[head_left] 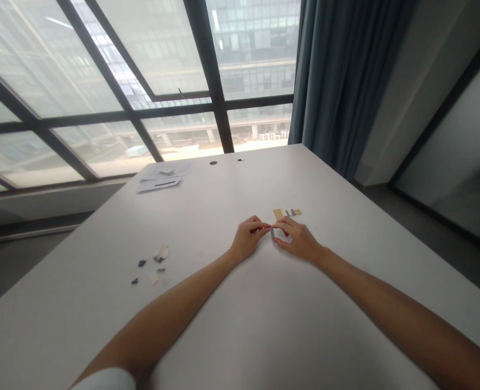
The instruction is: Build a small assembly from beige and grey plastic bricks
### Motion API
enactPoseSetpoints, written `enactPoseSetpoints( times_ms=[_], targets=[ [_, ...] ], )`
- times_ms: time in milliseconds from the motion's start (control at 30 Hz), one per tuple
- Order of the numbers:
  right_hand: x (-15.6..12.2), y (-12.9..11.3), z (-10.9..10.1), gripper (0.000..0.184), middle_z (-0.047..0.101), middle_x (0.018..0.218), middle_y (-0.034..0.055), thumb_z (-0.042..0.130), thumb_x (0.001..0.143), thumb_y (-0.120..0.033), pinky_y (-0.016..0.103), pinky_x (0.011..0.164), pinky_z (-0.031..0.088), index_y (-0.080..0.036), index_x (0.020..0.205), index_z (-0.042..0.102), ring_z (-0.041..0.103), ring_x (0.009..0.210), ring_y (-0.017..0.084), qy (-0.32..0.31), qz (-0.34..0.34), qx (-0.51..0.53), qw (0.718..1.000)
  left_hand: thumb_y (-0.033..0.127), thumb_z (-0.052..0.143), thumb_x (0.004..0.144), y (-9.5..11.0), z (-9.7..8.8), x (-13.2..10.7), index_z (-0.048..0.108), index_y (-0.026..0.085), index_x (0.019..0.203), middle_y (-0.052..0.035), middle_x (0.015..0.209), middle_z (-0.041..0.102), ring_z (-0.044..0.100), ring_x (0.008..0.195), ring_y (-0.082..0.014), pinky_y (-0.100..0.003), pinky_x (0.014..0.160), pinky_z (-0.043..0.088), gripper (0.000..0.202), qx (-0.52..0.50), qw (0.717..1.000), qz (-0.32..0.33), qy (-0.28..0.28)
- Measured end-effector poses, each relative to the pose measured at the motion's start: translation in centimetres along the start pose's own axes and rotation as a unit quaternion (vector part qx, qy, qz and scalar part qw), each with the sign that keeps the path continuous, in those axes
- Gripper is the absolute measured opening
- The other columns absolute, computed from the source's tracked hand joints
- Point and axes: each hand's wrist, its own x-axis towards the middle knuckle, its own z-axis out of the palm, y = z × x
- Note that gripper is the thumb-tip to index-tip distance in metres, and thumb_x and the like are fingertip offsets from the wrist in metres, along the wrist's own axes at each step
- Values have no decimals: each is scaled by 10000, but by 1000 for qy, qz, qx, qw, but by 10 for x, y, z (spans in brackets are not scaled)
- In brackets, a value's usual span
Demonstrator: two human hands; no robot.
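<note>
Grey block [272, 233] found between the two hands, above or on the worktop [231, 206]; contact with the surface cannot be determined. Right hand [300, 239], to the right of the block, is partly closed, thumb at the block's near end and fingers at its far end, with the block held between them. Left hand [248, 237], to the left of the block, has thumb and fingers drawn nearly together, tips at the block's far end; whether they grip it or only touch it cannot be told. Just beyond the block lies a yellow plate [278, 213]; beyond and to the right of the block, a smaller yellow plate [298, 212], with small grey pieces [293, 212] between the two plates. Well to the left of the block and slightly nearer the person is a loose scatter: dark pieces [142, 263], cream pieces [154, 278] and a grey strip [161, 270]. Far beyond the block, to its left, are papers [146, 187] with a dark bar [165, 183] on top. Also far beyond the block, slightly left, lies a black disc [213, 162]. Curtain [333, 81] hangs beyond the block, to its right.
</note>
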Motion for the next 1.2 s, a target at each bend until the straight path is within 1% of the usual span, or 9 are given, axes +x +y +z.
enactPoseSetpoints(
  times_ms=[200,367,533,700,833,1033,1200],
  targets=[
    [0,1,1,271,655,1038,62,635,896,-234,295,700,517,-218,1165,610,596,735,152,0,1,-3,1000,369,710,861,-1,0,0,799,202,906,-16,730,575,489,659,-122,-266,617,379,194,0,1000,-1,-3],
    [0,0,0,260,655,1037,65,634,898,-232,298,717,516,-217,1156,604,606,769,161,-2,1,-2,1000,368,715,856,1,0,0,799,202,906,-14,726,568,485,657,-122,-264,612,373,193,-3,1000,-3,-5],
    [0,1,1,267,653,1042,62,640,892,-223,294,698,508,-215,1155,598,586,739,153,-7,5,-3,1000,352,711,860,2,0,0,796,198,904,-12,726,568,484,653,-118,-263,615,374,181,-2,1000,-3,-8],
    [-1,2,2,280,650,1032,59,641,885,-220,290,700,509,-221,1162,602,586,734,152,-4,3,-2,1000,399,701,866,2,0,0,794,192,904,-19,719,573,490,658,-124,-262,608,377,229,0,1000,1,-8],
    [-1,2,2,280,649,1020,55,640,885,-229,291,698,511,-219,1162,603,573,704,144,-5,3,-5,1000,407,699,866,1,0,0,794,193,905,-22,722,581,491,657,-125,-261,604,379,237,2,1000,2,-11],
    [-1,2,1,289,650,1038,59,641,884,-222,289,706,510,-223,1170,599,585,735,151,-7,6,-6,1000,400,701,868,-1,0,0,794,199,905,-24,730,587,495,661,-126,-263,610,382,224,2,1000,6,-9],
    [-1,2,2,277,648,1039,57,638,888,-226,290,698,505,-220,1162,598,575,719,147,-8,6,-6,1000,405,700,869,1,-1,0,792,194,898,-22,728,584,488,656,-123,-263,614,383,232,-1,1000,5,-10]
  ],
)
